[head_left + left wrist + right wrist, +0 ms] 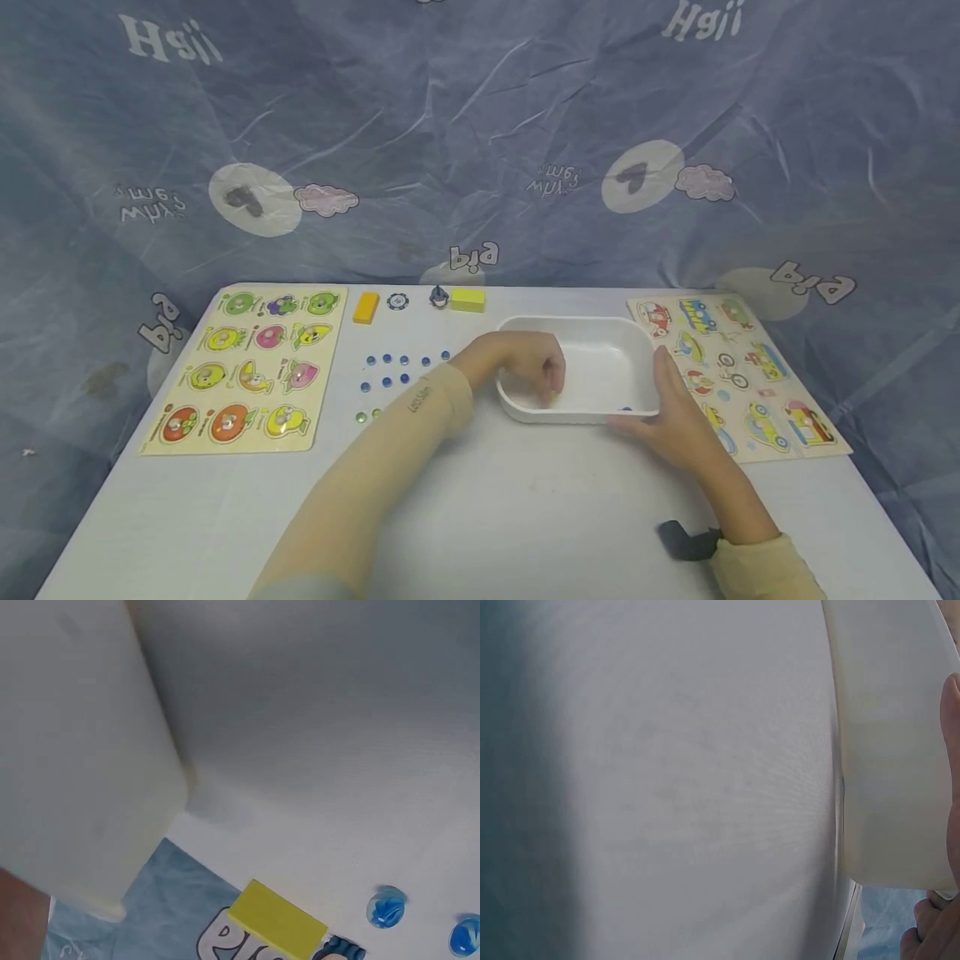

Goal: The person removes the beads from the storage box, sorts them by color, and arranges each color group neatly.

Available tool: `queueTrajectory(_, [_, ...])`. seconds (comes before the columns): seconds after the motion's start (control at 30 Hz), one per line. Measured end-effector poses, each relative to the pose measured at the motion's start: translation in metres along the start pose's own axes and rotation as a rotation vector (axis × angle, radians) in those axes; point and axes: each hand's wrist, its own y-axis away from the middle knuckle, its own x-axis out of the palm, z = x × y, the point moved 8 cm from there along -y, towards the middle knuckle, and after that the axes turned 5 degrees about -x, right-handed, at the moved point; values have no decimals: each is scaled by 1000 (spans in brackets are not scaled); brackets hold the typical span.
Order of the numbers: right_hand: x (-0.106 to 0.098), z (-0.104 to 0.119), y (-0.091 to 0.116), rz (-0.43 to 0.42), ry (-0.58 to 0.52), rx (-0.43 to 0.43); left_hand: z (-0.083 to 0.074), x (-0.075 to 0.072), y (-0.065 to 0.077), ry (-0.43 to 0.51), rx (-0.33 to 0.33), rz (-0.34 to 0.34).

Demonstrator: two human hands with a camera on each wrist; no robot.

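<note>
A white plastic tub (607, 367) stands on the table. My left hand (532, 362) reaches down inside its left part, with fingers curled around a small yellow-green marble (553, 397) that shows only partly at the fingertips. My right hand (675, 421) grips the tub's right end, the thumb along the front wall and the fingers around the side. A blue marble (626, 409) lies in the tub near the front right, mostly hidden by the rim. To the left, blue marbles (387, 382) lie in rows, with green marbles (362, 417) in front, partly hidden by my left forearm.
A fruit puzzle board (247, 367) lies at left, a vehicle puzzle board (731, 375) at right. Along the back edge are an orange block (366, 307), a poker chip (397, 302), a small dark figurine (438, 297) and a yellow block (468, 300). A dark strap (686, 542) hangs by the right wrist.
</note>
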Motion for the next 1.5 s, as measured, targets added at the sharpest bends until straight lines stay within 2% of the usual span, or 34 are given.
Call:
queueTrajectory(0.17, [0,0,-1,2,10,5,-10,-18,13,32,37,-66])
queueTrajectory(0.3, [0,0,-1,4,15,15,-21,-39,33,66,87,-151])
queueTrajectory(0.4, [0,-2,0,8,21,24,-29,-55,53,90,113,-224])
queueTrajectory(0.53, [0,-2,-1,17,29,33,-34,-72,82,128,112,-306])
queueTrajectory(0.73, [-1,0,0,20,17,23,-25,-81,130,161,69,-423])
queueTrajectory(0.9, [-2,-2,0,22,20,28,-11,-75,164,193,34,-514])
queueTrajectory(1.1, [-1,-4,-1,28,24,37,15,-58,191,229,-18,-627])
queueTrajectory(1.3, [0,-1,0,24,16,27,47,-30,201,309,-111,-685])
queueTrajectory(1.5, [0,2,1,28,11,14,67,-2,199,353,-272,-696])
